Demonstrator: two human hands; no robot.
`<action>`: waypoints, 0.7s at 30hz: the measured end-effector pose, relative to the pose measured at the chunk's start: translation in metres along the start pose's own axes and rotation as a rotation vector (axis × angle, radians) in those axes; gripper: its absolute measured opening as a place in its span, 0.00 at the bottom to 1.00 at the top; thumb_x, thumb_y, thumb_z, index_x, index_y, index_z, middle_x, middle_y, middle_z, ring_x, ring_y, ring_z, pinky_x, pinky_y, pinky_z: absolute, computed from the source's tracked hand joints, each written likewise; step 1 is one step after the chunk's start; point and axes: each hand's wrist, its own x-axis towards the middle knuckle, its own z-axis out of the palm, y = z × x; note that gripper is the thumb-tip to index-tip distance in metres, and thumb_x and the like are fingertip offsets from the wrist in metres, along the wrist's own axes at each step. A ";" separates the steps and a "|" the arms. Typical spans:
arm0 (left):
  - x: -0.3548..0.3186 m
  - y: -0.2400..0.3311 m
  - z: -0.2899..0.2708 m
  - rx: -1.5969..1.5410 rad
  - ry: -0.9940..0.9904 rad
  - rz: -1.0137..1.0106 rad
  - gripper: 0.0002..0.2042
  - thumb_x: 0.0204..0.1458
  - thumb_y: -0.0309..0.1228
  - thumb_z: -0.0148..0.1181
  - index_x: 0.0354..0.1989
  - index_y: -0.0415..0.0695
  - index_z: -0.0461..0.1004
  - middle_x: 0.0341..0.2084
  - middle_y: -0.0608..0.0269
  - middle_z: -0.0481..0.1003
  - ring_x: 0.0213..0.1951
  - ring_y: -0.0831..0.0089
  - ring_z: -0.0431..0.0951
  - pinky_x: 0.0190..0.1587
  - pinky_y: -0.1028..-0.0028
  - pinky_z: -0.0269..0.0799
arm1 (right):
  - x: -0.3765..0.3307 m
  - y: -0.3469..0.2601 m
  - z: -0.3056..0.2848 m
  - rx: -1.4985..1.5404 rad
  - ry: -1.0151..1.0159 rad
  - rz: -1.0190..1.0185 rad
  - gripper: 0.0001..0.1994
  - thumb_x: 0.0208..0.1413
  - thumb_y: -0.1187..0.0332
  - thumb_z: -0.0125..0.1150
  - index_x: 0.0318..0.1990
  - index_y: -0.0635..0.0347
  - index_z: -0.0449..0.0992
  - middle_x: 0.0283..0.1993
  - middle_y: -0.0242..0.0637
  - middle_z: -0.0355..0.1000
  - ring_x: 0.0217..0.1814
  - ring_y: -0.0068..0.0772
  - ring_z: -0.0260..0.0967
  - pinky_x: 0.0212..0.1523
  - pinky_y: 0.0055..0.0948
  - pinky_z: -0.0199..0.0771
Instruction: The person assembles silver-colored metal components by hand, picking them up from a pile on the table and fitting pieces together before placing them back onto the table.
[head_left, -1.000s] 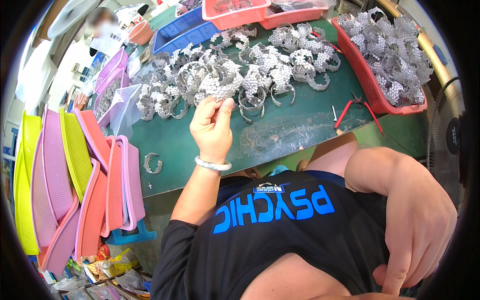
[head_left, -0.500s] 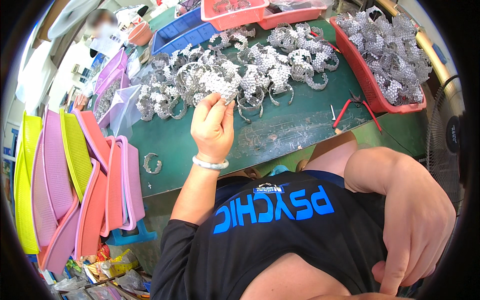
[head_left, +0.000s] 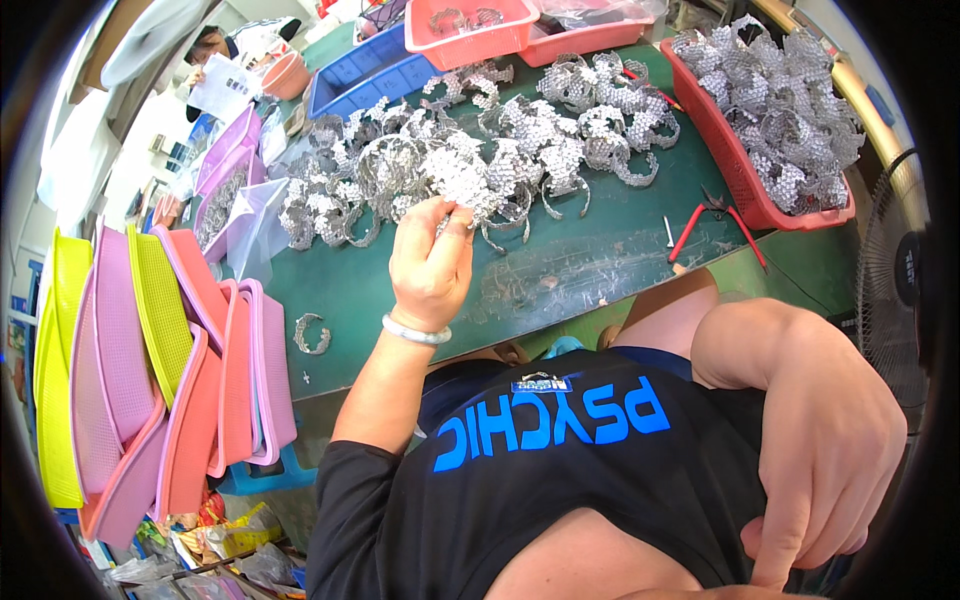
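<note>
My left hand (head_left: 432, 262), with a pale bangle on its wrist, is closed in a pinch at the near edge of a heap of silver openwork cuff bracelets (head_left: 600, 140). Between its thumb and fingers is the edge of a bright silver cuff bracelet (head_left: 458, 178), which overlaps the heap, so its outline is hard to separate. My right hand (head_left: 835, 460) is raised close in front of my chest at the lower right, away from the table. Its fingers are curled, the index reaching toward the lower edge, and nothing shows in them; the palm is hidden.
A red basket (head_left: 765, 215) full of similar bracelets stands at right, beside red-handled pliers (head_left: 715, 205) and a fan (head_left: 890, 270). One bracelet (head_left: 312, 334) lies apart at left, near stacked plastic baskets (head_left: 180, 400). Blue (head_left: 375, 75) and pink (head_left: 470, 40) trays stand behind; a person holds paper (head_left: 222, 88).
My left hand has shifted slightly down and to the right, still pinching at the heap. My right hand stays almost the same. At the far left, the other person's head and paper have moved.
</note>
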 end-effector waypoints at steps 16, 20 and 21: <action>0.001 -0.005 -0.005 -0.060 0.007 0.081 0.14 0.29 0.13 0.58 0.29 0.35 0.74 0.30 0.53 0.71 0.33 0.59 0.73 0.34 0.71 0.70 | -0.004 -0.002 0.000 0.000 0.016 0.041 0.10 0.47 0.81 0.47 0.18 0.79 0.68 0.21 0.57 0.64 0.24 0.48 0.63 0.50 0.46 0.64; 0.001 -0.005 -0.004 -0.067 0.030 0.096 0.14 0.29 0.12 0.58 0.29 0.35 0.74 0.30 0.53 0.70 0.33 0.59 0.73 0.34 0.71 0.70 | -0.004 -0.002 0.000 0.005 0.011 0.048 0.10 0.47 0.81 0.47 0.18 0.80 0.68 0.22 0.58 0.64 0.24 0.48 0.63 0.50 0.47 0.63; 0.001 -0.005 -0.004 -0.070 0.038 0.101 0.14 0.29 0.12 0.58 0.29 0.35 0.73 0.30 0.54 0.70 0.33 0.59 0.73 0.34 0.71 0.70 | -0.003 -0.003 0.000 0.012 0.009 0.060 0.10 0.47 0.81 0.47 0.19 0.80 0.68 0.22 0.58 0.64 0.24 0.49 0.63 0.50 0.47 0.63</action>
